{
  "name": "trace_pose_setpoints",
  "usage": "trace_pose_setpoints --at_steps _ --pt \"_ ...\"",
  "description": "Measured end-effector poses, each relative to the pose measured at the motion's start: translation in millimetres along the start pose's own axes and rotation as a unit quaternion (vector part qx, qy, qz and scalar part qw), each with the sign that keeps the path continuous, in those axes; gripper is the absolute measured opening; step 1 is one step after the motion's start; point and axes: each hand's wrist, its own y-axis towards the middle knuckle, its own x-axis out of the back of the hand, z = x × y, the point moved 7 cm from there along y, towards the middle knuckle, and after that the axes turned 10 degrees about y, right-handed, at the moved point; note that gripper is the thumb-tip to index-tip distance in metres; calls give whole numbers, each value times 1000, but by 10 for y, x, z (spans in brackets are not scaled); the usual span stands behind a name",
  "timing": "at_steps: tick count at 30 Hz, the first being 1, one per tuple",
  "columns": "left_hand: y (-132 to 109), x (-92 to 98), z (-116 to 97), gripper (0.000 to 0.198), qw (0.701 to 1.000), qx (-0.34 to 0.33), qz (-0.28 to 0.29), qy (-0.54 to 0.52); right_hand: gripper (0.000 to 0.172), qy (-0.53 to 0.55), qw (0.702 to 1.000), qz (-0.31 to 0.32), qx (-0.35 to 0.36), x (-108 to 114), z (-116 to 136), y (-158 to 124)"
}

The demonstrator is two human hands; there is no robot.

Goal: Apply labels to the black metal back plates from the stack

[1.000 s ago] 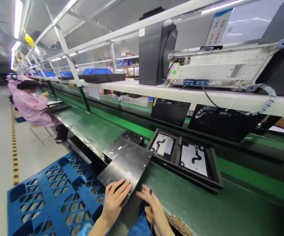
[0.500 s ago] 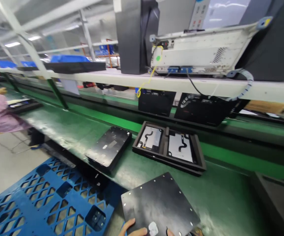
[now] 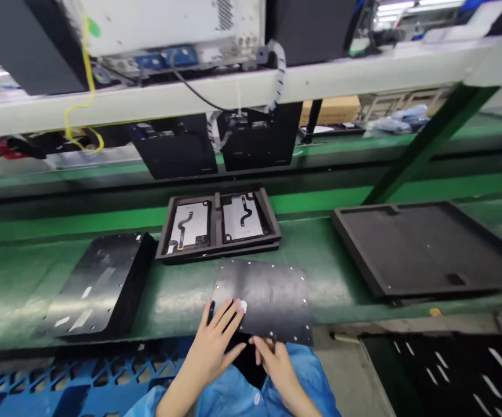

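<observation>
A flat black panel [image 3: 277,295] with small holes along its edges lies on the green bench in front of me, its near edge at the bench edge. My left hand [image 3: 216,341] rests on the panel's left part, fingers stretched out and spread beside a small white patch [image 3: 243,306]. Just below the panel's near edge is my right hand [image 3: 277,365], its fingers curled together; whatever they may hold is hidden. Behind the panel stands a dark foam tray [image 3: 216,223], its two compartments each holding a silvery screen module [image 3: 192,223] with a black ribbon cable.
To the left is a stack of black panels [image 3: 98,278]. A larger dark foam tray [image 3: 429,249] sits at the right. Black screens [image 3: 255,139] stand under a white shelf [image 3: 155,95] carrying equipment. A green post [image 3: 425,150] rises at the right; a blue pallet [image 3: 90,382] lies below left.
My view has swung to the right. The black panel, tilted in my hands before, now lies on the bench. My left hand is spread on top; the right has moved to the near edge.
</observation>
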Motion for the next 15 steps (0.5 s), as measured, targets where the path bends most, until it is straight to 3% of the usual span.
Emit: trace_pose_setpoints --at_steps 3,9,12,15 --pt "287 -144 -132 82 1000 -22 12 10 76 5 1000 20 -10 113 51 -15" --pt "538 -325 -319 90 999 16 26 23 53 81 996 35 -14 775 128 -380" --pt "579 -356 -395 85 998 54 24 8 57 69 997 -6 25 1054 198 -503" --pt "654 -366 -487 83 996 89 19 -11 63 0 998 -46 38 1139 212 -482"
